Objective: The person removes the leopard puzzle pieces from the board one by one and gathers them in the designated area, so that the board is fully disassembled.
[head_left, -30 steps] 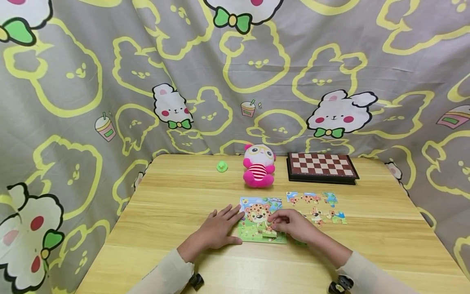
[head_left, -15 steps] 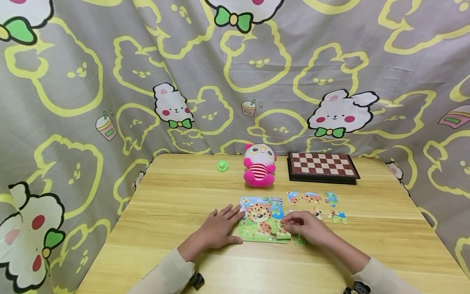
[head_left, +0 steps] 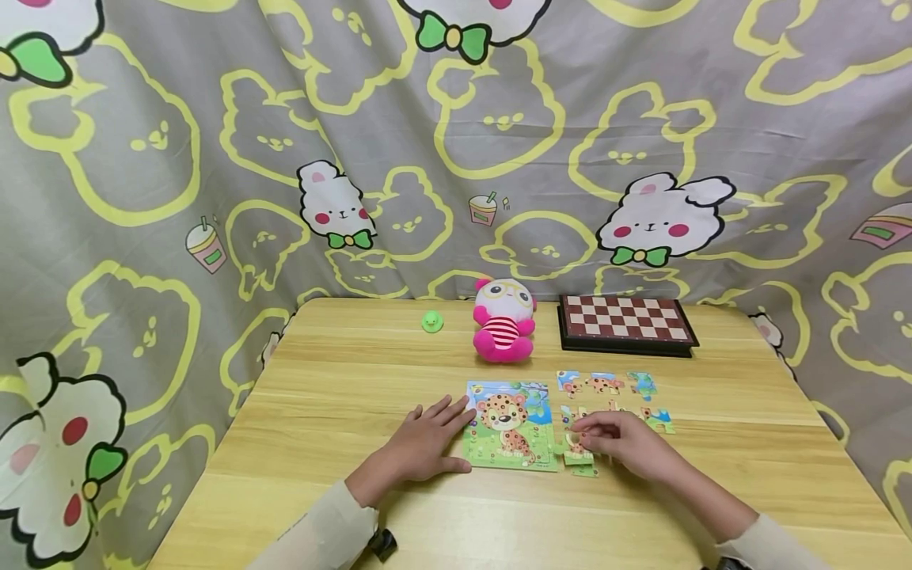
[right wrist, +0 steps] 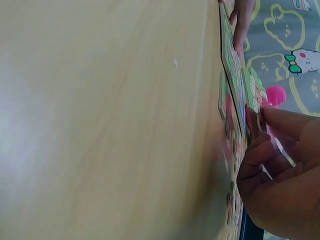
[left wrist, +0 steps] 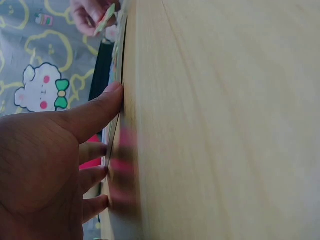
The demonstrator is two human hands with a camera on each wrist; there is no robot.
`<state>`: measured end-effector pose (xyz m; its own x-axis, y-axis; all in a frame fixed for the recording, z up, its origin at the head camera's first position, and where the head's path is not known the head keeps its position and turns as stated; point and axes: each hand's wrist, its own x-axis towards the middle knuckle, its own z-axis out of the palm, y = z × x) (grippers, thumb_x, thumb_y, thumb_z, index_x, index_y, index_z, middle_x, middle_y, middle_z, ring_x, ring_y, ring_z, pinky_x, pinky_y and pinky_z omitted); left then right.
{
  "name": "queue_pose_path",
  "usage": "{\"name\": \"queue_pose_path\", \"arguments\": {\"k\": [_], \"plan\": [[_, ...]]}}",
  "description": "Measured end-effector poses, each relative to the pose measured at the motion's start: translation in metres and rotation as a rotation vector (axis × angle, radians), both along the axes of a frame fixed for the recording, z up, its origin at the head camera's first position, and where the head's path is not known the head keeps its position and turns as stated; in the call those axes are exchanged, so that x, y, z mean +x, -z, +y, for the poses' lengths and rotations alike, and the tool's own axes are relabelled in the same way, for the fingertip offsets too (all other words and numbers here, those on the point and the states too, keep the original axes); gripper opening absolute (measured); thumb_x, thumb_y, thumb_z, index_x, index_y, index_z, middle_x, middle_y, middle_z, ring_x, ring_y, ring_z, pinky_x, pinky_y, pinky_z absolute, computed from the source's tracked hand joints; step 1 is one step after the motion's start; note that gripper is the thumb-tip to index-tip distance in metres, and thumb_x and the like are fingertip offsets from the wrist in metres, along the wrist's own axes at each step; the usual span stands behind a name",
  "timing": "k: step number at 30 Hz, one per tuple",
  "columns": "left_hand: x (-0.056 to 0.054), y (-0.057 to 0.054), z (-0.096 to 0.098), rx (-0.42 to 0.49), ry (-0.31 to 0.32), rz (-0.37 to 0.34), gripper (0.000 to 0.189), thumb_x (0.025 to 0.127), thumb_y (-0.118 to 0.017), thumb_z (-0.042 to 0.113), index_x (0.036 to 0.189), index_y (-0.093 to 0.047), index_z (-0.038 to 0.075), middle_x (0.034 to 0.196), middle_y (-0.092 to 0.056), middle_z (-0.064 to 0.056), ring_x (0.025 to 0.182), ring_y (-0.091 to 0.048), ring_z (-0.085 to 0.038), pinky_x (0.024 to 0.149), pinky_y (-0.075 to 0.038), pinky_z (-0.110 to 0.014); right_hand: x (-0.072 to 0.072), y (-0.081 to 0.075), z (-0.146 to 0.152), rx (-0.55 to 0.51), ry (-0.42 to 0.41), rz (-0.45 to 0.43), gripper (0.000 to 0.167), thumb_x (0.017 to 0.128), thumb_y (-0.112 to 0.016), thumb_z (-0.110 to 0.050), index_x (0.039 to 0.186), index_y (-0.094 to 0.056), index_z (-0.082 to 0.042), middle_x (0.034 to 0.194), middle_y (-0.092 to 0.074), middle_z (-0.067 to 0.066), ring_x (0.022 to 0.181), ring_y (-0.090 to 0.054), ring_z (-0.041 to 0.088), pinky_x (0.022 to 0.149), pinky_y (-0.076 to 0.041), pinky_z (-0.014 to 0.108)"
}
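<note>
A square leopard jigsaw puzzle board lies on the table in front of the person. My left hand rests at its left edge with the fingers spread; the left wrist view has the thumb along the board's side. To the right of the board, my right hand pinches a jigsaw piece between thumb and fingers. That piece is raised and tilted in the right wrist view. Beneath it lies a green loose piece, partly covered.
More loose puzzle pieces lie in rows right of the board, some hidden by the right hand. Behind them are a checkered board-game case, a pink plush panda and a small green duck. A patterned curtain surrounds the table.
My right hand has carried the jigsaw piece from over the puzzle board to the right, beside it, uncovering the leopard picture. The left hand stays in place.
</note>
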<state>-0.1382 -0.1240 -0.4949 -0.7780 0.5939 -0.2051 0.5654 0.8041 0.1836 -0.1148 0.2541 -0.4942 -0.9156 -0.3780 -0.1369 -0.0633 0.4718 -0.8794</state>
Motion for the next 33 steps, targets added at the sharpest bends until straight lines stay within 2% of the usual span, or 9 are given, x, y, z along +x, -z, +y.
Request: {"name": "queue_pose_path", "arguments": {"k": [7,19,28,33], "plan": [[0.001,-0.002,0.000,0.006,0.003,-0.005,0.089,0.093,-0.059,0.069,0.165,-0.028,0.028,0.172,-0.018,0.003,0.158,-0.018,-0.027,0.117,-0.027,-0.067,0.004,-0.002,0.017,-0.008,0.040,-0.032,0.028,0.097,-0.073,-0.020,0.117,-0.069,-0.001,0.098,-0.073,0.009,0.074,-0.061,0.017,0.056,-0.049,0.027],[0.002,-0.003,0.000,0.012,0.006,-0.004,0.088,0.093,-0.060,0.068,0.165,-0.029,0.027,0.172,-0.020,0.003,0.158,-0.020,-0.027,0.117,-0.028,-0.066,0.012,0.000,0.042,-0.011,0.054,-0.018,0.026,0.097,-0.072,-0.017,0.116,-0.069,0.000,0.099,-0.074,0.009,0.072,-0.060,0.014,0.055,-0.049,0.028],[0.001,-0.002,0.000,0.006,0.004,-0.012,0.089,0.093,-0.058,0.070,0.165,-0.027,0.028,0.173,-0.017,0.004,0.159,-0.017,-0.027,0.118,-0.026,-0.066,0.019,0.004,0.055,0.028,0.087,-0.012,0.028,0.097,-0.072,-0.014,0.119,-0.069,0.002,0.098,-0.072,0.010,0.073,-0.059,0.012,0.056,-0.050,0.028],[0.001,-0.002,0.000,0.006,-0.002,-0.013,0.089,0.093,-0.058,0.070,0.165,-0.026,0.029,0.173,-0.017,0.004,0.159,-0.016,-0.027,0.118,-0.026,-0.066,0.022,0.005,0.058,0.092,0.099,0.002,0.024,0.096,-0.072,-0.013,0.117,-0.072,-0.002,0.098,-0.072,0.006,0.077,-0.059,0.009,0.060,-0.050,0.026]]}}
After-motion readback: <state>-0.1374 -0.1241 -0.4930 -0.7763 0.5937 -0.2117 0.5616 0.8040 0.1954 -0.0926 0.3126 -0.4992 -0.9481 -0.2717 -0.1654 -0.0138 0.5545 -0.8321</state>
